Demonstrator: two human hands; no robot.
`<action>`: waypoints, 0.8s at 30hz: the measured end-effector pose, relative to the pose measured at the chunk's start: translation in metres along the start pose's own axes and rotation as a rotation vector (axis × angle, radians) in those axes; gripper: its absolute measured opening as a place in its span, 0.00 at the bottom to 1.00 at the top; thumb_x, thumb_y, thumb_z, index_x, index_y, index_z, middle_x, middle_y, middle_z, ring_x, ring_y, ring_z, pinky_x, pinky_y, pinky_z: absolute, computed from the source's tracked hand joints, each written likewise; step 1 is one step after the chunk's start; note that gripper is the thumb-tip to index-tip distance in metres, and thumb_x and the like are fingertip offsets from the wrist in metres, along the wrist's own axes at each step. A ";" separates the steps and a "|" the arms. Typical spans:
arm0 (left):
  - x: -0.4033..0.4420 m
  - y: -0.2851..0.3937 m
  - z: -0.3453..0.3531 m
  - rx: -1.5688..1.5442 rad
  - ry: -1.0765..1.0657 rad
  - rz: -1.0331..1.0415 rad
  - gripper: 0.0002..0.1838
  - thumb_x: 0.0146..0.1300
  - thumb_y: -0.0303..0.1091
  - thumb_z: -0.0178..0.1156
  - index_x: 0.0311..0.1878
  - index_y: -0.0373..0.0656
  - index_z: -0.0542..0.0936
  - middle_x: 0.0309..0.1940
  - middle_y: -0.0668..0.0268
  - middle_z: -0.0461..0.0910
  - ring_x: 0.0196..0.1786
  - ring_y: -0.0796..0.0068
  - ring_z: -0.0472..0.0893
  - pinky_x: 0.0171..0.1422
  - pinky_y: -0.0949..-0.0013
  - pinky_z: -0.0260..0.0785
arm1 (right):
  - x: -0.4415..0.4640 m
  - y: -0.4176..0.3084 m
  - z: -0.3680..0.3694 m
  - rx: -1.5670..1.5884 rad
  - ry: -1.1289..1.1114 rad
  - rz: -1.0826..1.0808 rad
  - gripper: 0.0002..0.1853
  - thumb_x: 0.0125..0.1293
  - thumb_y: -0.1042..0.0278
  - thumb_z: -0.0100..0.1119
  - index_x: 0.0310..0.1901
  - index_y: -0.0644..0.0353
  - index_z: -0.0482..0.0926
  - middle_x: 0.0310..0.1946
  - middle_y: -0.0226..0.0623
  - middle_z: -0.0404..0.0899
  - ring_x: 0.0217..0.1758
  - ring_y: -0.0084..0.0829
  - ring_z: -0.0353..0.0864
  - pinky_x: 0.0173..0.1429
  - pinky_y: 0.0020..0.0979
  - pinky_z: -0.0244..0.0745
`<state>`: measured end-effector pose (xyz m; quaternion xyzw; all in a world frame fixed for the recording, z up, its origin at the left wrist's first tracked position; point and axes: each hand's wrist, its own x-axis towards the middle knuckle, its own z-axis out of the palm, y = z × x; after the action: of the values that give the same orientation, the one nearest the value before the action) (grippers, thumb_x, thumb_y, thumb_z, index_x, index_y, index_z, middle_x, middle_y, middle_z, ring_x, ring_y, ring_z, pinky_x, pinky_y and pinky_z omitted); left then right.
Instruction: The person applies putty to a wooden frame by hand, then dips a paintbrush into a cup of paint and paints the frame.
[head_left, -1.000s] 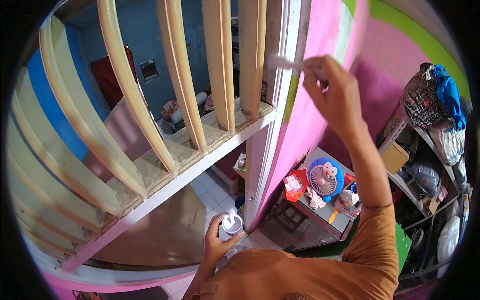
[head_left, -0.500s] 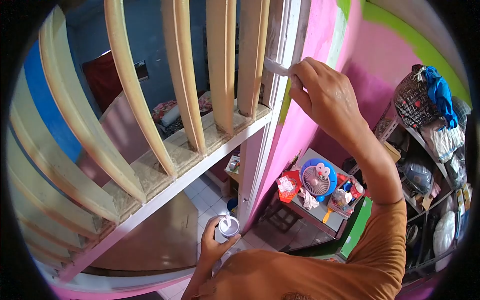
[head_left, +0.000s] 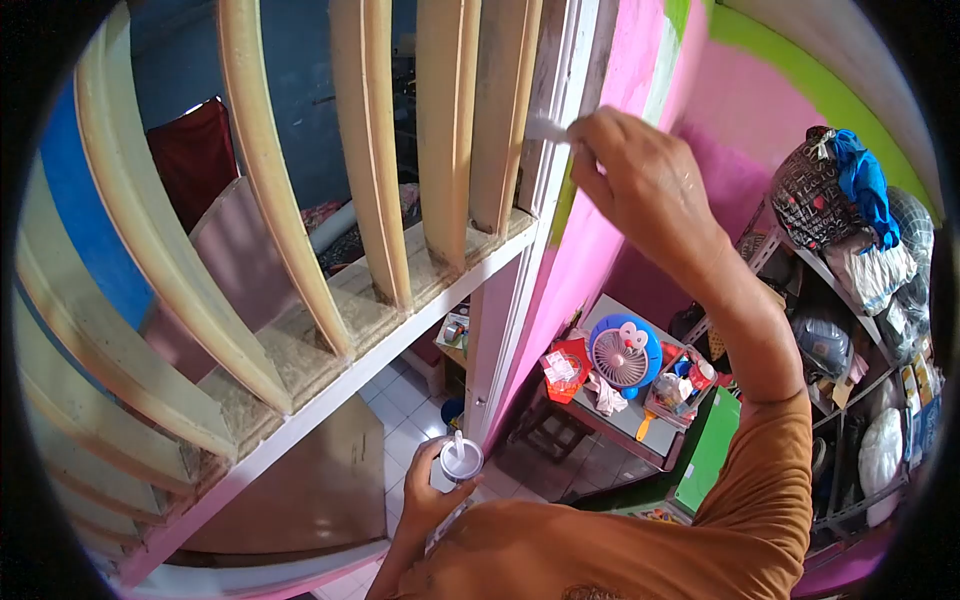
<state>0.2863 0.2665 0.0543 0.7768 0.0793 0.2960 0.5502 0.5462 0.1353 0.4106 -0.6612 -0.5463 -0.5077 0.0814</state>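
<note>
My right hand [head_left: 640, 175] is raised and closed around a small white paintbrush [head_left: 548, 130], whose handle is hidden in the fingers. The brush tip meets the inner side of the window frame post [head_left: 560, 100], which is partly white and partly bare grey-brown. Lower down, my left hand [head_left: 430, 490] grips a small cup [head_left: 461, 472] of white paint by its sides. A pale stick or spoon [head_left: 459, 443] stands up out of the cup. Cream vertical slats [head_left: 365, 150] rise from the dusty sill [head_left: 375, 290] left of the post.
Below on the right, a table [head_left: 600, 405] holds a blue toy-faced fan [head_left: 630, 350], a red box [head_left: 566, 370] and a tray of small items [head_left: 685, 385]. A metal shelf [head_left: 860, 400] loaded with bags stands at far right. A brown panel [head_left: 300, 490] lies beneath the sill.
My right hand and the paintbrush have shifted slightly up and left in view along the post. The cup in my left hand has barely moved. The camera view has tilted a little.
</note>
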 end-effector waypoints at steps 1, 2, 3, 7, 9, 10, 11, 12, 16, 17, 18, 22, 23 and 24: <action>-0.002 -0.003 -0.001 -0.012 -0.013 -0.013 0.35 0.50 0.36 0.82 0.60 0.36 0.77 0.56 0.53 0.79 0.59 0.56 0.80 0.65 0.58 0.72 | 0.006 0.004 -0.003 -0.003 0.002 0.002 0.08 0.59 0.72 0.64 0.36 0.59 0.73 0.28 0.41 0.76 0.34 0.44 0.83 0.36 0.43 0.80; -0.003 -0.005 -0.001 -0.009 -0.017 -0.010 0.35 0.50 0.36 0.82 0.60 0.36 0.77 0.56 0.53 0.79 0.59 0.56 0.80 0.65 0.58 0.72 | 0.016 0.011 -0.004 -0.028 0.070 0.015 0.07 0.61 0.70 0.63 0.37 0.59 0.75 0.29 0.42 0.78 0.35 0.45 0.84 0.38 0.45 0.80; -0.003 -0.007 0.001 -0.025 -0.006 -0.007 0.35 0.51 0.35 0.82 0.60 0.36 0.77 0.56 0.54 0.79 0.59 0.57 0.81 0.65 0.59 0.72 | 0.026 0.020 -0.006 -0.053 0.138 0.029 0.07 0.64 0.68 0.62 0.38 0.59 0.76 0.31 0.43 0.80 0.36 0.47 0.84 0.40 0.46 0.80; -0.004 -0.008 0.005 -0.076 0.008 -0.016 0.34 0.51 0.33 0.81 0.60 0.36 0.77 0.56 0.55 0.79 0.59 0.60 0.80 0.65 0.61 0.72 | 0.062 0.035 -0.031 -0.142 0.191 0.136 0.05 0.67 0.73 0.60 0.40 0.64 0.75 0.29 0.43 0.79 0.28 0.42 0.79 0.34 0.41 0.75; -0.004 -0.006 0.006 -0.103 0.015 -0.017 0.34 0.51 0.33 0.81 0.60 0.36 0.77 0.56 0.55 0.78 0.59 0.61 0.80 0.65 0.61 0.72 | 0.063 0.041 -0.027 -0.181 0.332 0.035 0.06 0.69 0.72 0.58 0.38 0.65 0.74 0.30 0.45 0.79 0.28 0.43 0.79 0.35 0.42 0.75; -0.004 -0.007 0.006 -0.129 0.026 -0.026 0.34 0.51 0.33 0.81 0.60 0.36 0.77 0.55 0.56 0.78 0.59 0.62 0.80 0.65 0.62 0.72 | 0.055 0.038 -0.023 -0.153 0.272 0.059 0.07 0.68 0.68 0.60 0.39 0.62 0.76 0.31 0.44 0.81 0.33 0.45 0.82 0.38 0.44 0.77; -0.005 -0.009 0.006 -0.133 0.024 -0.021 0.34 0.51 0.33 0.81 0.60 0.36 0.77 0.55 0.56 0.78 0.59 0.62 0.80 0.65 0.62 0.72 | 0.047 0.034 -0.020 -0.123 0.212 0.081 0.08 0.67 0.63 0.62 0.40 0.59 0.77 0.32 0.44 0.82 0.38 0.48 0.85 0.42 0.47 0.79; -0.006 -0.011 0.005 -0.136 0.037 -0.025 0.34 0.51 0.33 0.81 0.60 0.35 0.76 0.55 0.56 0.78 0.59 0.62 0.80 0.66 0.62 0.72 | 0.041 0.030 -0.021 -0.108 0.150 0.039 0.08 0.66 0.64 0.62 0.40 0.59 0.77 0.31 0.44 0.82 0.37 0.48 0.85 0.42 0.47 0.79; -0.006 -0.019 0.003 -0.149 0.045 -0.032 0.35 0.51 0.32 0.81 0.61 0.35 0.76 0.56 0.56 0.77 0.59 0.62 0.79 0.66 0.62 0.72 | 0.054 0.038 -0.024 -0.088 0.206 0.067 0.09 0.68 0.62 0.61 0.41 0.58 0.78 0.32 0.46 0.83 0.35 0.49 0.85 0.41 0.48 0.79; -0.006 -0.020 0.004 -0.147 0.040 -0.031 0.35 0.51 0.32 0.81 0.61 0.35 0.76 0.56 0.56 0.77 0.59 0.62 0.79 0.66 0.62 0.72 | 0.064 0.047 -0.026 -0.114 0.251 0.071 0.10 0.69 0.61 0.61 0.41 0.58 0.79 0.33 0.47 0.83 0.35 0.50 0.85 0.40 0.48 0.78; -0.006 -0.021 0.004 -0.172 0.025 -0.042 0.35 0.51 0.31 0.81 0.61 0.35 0.75 0.56 0.55 0.76 0.60 0.62 0.79 0.67 0.61 0.71 | 0.072 0.058 -0.027 -0.276 0.312 0.005 0.11 0.71 0.63 0.65 0.48 0.59 0.80 0.32 0.42 0.85 0.32 0.41 0.86 0.38 0.38 0.80; -0.005 -0.022 0.007 -0.232 0.011 -0.063 0.34 0.52 0.29 0.80 0.61 0.35 0.75 0.58 0.56 0.76 0.61 0.62 0.78 0.68 0.61 0.71 | 0.082 0.048 -0.041 -0.162 0.359 0.001 0.07 0.70 0.71 0.58 0.39 0.66 0.74 0.29 0.47 0.80 0.25 0.42 0.79 0.32 0.42 0.75; -0.006 -0.023 0.007 -0.236 0.012 -0.061 0.34 0.52 0.29 0.80 0.61 0.35 0.75 0.58 0.56 0.76 0.61 0.62 0.78 0.68 0.61 0.71 | 0.078 0.044 -0.042 -0.151 0.253 0.057 0.07 0.70 0.70 0.58 0.39 0.66 0.75 0.28 0.46 0.80 0.24 0.42 0.79 0.32 0.42 0.75; -0.006 -0.023 0.008 -0.229 0.013 -0.065 0.34 0.52 0.28 0.80 0.62 0.35 0.75 0.58 0.55 0.76 0.62 0.62 0.78 0.68 0.61 0.71 | 0.077 0.042 -0.041 -0.139 0.149 0.110 0.08 0.70 0.70 0.59 0.39 0.66 0.75 0.27 0.45 0.81 0.24 0.42 0.79 0.31 0.42 0.75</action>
<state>0.2907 0.2664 0.0296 0.7038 0.0737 0.2903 0.6442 0.5474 0.1406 0.5071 -0.6547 -0.4654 -0.5866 0.1033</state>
